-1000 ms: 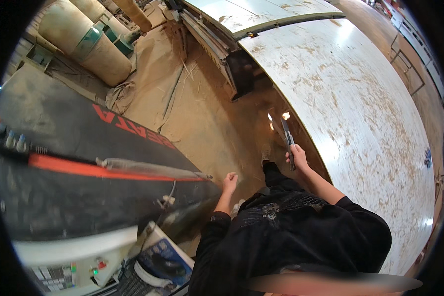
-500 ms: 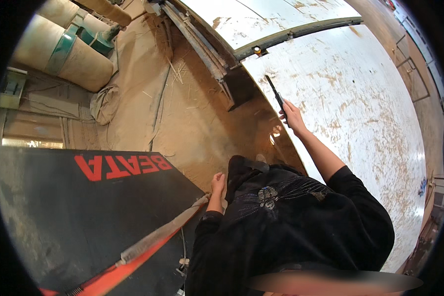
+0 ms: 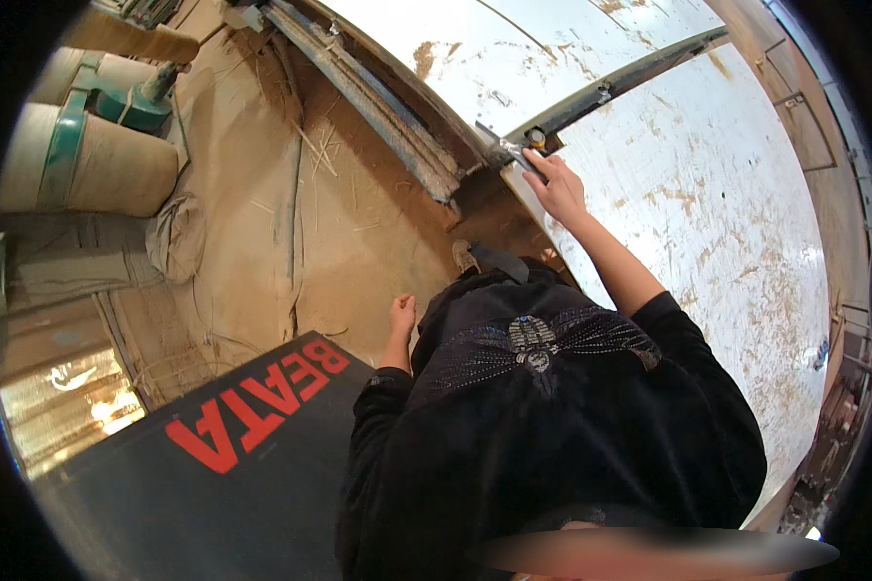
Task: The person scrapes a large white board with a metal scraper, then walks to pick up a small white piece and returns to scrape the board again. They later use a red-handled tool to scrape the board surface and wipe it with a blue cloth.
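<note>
My right hand (image 3: pixel 560 191) is closed around a slim black-handled knife (image 3: pixel 507 148). Its thin blade points up and left, over the corner where two white panels meet. That hand is above the near left corner of the scuffed white tabletop (image 3: pixel 688 203), close to a small round yellow-and-black fitting (image 3: pixel 536 137) in the gap. My left hand (image 3: pixel 402 314) hangs low by my left side, its fingers curled in with nothing visible in them.
A black panel with red lettering (image 3: pixel 262 484) lies to the left. Large beige cylinders with green bands (image 3: pixel 63 160) stand at the far left. A rusty metal beam (image 3: pixel 368 102) runs along the table's left side over a dusty floor (image 3: pixel 349 232).
I have stepped forward and turned a little. My right hand has carried the knife to the joint between the white panels. My left hand stays low and curled.
</note>
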Demonstrator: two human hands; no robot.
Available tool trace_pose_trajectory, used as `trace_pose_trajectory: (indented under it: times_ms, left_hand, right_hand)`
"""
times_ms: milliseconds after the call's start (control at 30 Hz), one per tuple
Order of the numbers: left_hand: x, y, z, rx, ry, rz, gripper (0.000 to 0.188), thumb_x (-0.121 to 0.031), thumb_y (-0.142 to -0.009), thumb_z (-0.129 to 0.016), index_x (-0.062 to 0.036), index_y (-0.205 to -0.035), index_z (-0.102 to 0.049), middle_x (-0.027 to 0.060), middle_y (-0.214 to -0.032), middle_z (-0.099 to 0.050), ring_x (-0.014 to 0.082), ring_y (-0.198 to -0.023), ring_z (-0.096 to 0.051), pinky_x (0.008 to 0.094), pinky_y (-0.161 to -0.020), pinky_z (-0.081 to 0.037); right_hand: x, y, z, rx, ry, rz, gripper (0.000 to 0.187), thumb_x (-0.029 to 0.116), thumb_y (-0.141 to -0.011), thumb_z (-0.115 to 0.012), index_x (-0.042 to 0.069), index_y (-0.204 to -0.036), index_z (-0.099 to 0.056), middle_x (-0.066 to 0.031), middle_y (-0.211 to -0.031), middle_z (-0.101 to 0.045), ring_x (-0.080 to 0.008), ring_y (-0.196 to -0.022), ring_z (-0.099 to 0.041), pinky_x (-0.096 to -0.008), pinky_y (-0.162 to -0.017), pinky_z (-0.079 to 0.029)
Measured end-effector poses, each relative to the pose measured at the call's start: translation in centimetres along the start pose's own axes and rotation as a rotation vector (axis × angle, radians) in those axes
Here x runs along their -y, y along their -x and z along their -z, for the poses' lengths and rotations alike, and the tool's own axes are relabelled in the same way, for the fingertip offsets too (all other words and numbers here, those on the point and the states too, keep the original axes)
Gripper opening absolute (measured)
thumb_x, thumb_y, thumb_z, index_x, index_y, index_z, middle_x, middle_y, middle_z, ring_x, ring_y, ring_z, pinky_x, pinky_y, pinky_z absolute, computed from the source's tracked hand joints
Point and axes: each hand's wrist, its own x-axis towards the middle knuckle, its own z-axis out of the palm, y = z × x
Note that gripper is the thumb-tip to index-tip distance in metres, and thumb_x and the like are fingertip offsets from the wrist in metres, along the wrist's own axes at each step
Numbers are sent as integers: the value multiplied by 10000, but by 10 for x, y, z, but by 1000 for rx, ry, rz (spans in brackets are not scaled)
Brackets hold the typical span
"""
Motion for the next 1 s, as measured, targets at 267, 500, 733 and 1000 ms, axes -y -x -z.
trace_pose_trajectory:
  times_ms: [267, 500, 733, 1000]
  left_hand:
    - [-84, -81, 19, 22, -11, -167, 327, -246, -910, -625, -23, -1149, -618, 118, -1041, -673, 205, -956, -633, 328, -843, -494]
    - [-95, -97, -15, 81, 92, -79, 315, -248, -906, -634, -28, -1131, -630, 83, -979, -669, 160, -856, -618, 302, -781, -497]
    - [-97, -94, -20, 169, -7, -46, 332, -254, -904, -635, -33, -1151, -631, 97, -1006, -676, 172, -892, -623, 309, -810, -497]
    - [-112, -103, -7, 203, -120, -98, 331, -253, -906, -633, -34, -1154, -631, 125, -1041, -678, 200, -950, -627, 326, -845, -490]
  right_hand:
    - [14, -22, -10, -7, 183, 55, 379, 271, -848, -672, 227, -1222, -633, -80, -875, -578, -275, -739, -614, -392, -614, -495]
    - [25, -28, -3, 43, 182, 8, 400, 253, -847, -671, 225, -1242, -616, -88, -871, -574, -281, -729, -614, -395, -603, -496]
    - [29, -30, -4, 66, 170, -31, 391, 245, -839, -682, 222, -1225, -630, -97, -855, -571, -283, -689, -610, -395, -589, -490]
    - [33, -42, 2, 72, 145, -39, 390, 238, -829, -695, 196, -1214, -647, -90, -859, -568, -285, -684, -593, -398, -584, -478]
